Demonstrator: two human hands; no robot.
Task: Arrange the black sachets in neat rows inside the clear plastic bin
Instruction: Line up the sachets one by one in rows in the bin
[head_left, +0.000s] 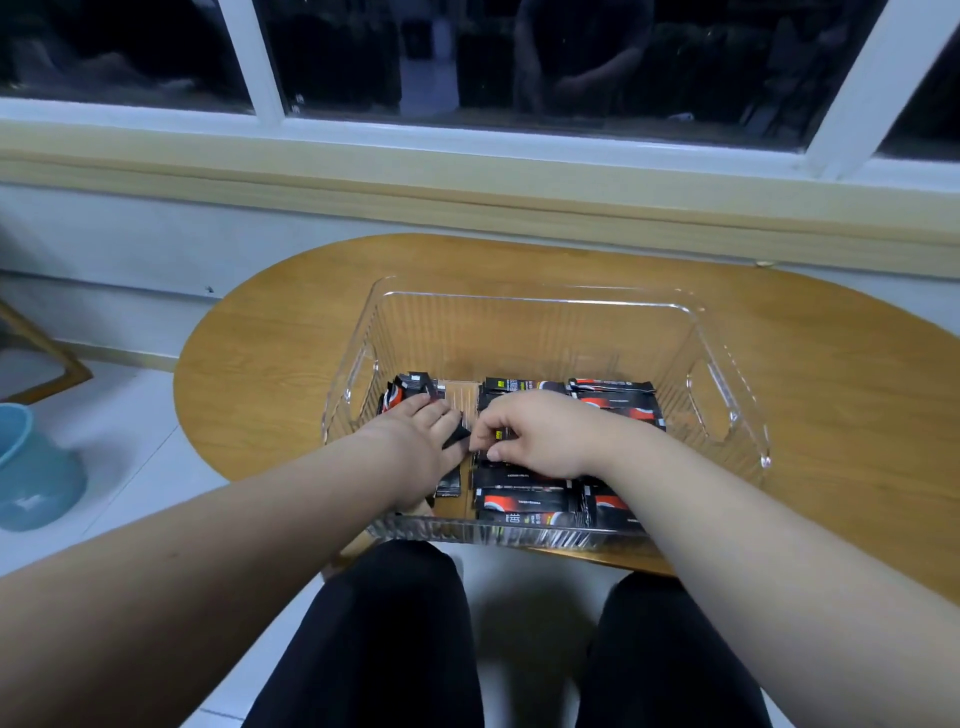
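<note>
A clear plastic bin (540, 306) stands on the oval wooden table. Several black sachets (524, 506) with red and white print lie flat on its floor, stacked along the right and near side, with a few more at the left (408, 387). Both hands reach inside the bin. My left hand (415, 441) lies over the left-hand sachets with fingers extended, touching them. My right hand (530, 436) has its fingers curled and pinches a black sachet (493, 460) near the bin's middle. A strip of bare bin floor shows between the two groups.
The wooden table (831, 415) sits against a wall under a window sill (467, 187). A light blue pot (31, 467) stands on the white floor at the left. My knees in black trousers (395, 623) are below the table's near edge.
</note>
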